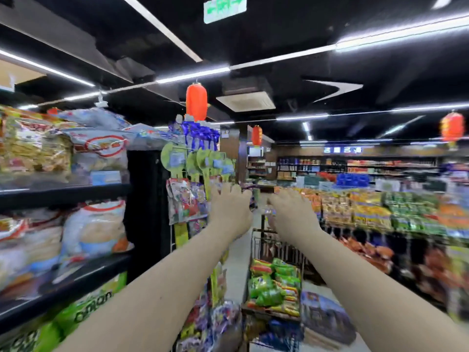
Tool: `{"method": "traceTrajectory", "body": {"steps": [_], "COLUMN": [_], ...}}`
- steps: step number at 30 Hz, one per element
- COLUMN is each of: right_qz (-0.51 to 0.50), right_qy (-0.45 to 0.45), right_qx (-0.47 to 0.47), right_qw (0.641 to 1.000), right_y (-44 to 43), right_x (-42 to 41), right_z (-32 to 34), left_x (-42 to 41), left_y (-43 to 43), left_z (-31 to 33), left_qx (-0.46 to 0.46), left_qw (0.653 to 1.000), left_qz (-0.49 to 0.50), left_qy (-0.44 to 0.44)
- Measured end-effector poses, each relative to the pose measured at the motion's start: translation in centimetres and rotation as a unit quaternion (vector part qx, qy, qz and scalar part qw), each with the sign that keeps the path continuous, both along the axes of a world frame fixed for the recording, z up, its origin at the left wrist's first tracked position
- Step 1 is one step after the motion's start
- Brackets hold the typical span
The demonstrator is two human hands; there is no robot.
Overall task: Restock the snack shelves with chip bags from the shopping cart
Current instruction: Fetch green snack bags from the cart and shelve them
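Both my arms stretch forward at chest height in a blurred view of a store aisle. My left hand (229,207) and my right hand (291,212) are seen from the back, fingers extended away from me, and nothing shows in either. Below and between them stands the shopping cart (258,240), its upper basket filled with green and orange chip bags (272,283). The snack shelves (63,194) run along my left, holding large pale bags (99,148).
A hanging rack of small packets and green fans (195,163) sticks out at the left shelf's end. Low displays of packaged snacks (368,209) line the right side. A blue box (324,313) lies by the cart. Red lanterns hang overhead.
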State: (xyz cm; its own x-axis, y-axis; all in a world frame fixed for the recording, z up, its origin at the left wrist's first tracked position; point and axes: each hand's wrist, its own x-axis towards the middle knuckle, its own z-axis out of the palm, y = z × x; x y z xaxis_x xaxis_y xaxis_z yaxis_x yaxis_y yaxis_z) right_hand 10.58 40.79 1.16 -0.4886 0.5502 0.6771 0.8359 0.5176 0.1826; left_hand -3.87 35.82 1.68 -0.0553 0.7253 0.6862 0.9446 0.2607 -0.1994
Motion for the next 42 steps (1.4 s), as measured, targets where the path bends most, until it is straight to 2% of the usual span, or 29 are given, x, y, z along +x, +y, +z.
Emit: {"method": "traceTrajectory", "body": {"steps": [11,23,28,32,36,42], "right_qz": [-0.141,-0.234,-0.262,-0.264,-0.230,-0.118], "right_qy": [-0.011,-0.036,-0.025,-0.013,0.002,-0.027], "right_qx": [-0.048,-0.117,-0.185,-0.233,-0.198,-0.234], "right_qw": [0.989,0.965,0.947,0.936,0.953,0.965], "right_y": [18.9,42.7,51.6,58.7,65.5,77.1], "right_x": [10.9,11.8,13.3,15.1,16.0,17.9], "right_z": [-8.7,-18.7,-24.4,-30.0,-34.5,-39.6], "left_x": [11.6,13.1,14.2,15.6,17.3,17.9], "left_y": [22.1,49.8,59.4,65.9,72.4,82.5], "left_z": [-8.7,-17.6,-24.2,-30.2,-35.3,-40.8], "left_qx": [-0.028,-0.078,-0.101,-0.159,-0.180,-0.244], "left_qw": [0.989,0.965,0.958,0.952,0.952,0.948], "left_qz": [-0.144,-0.243,-0.259,-0.250,-0.219,-0.135], "left_qy": [-0.029,-0.065,-0.068,-0.080,-0.117,-0.153]}}
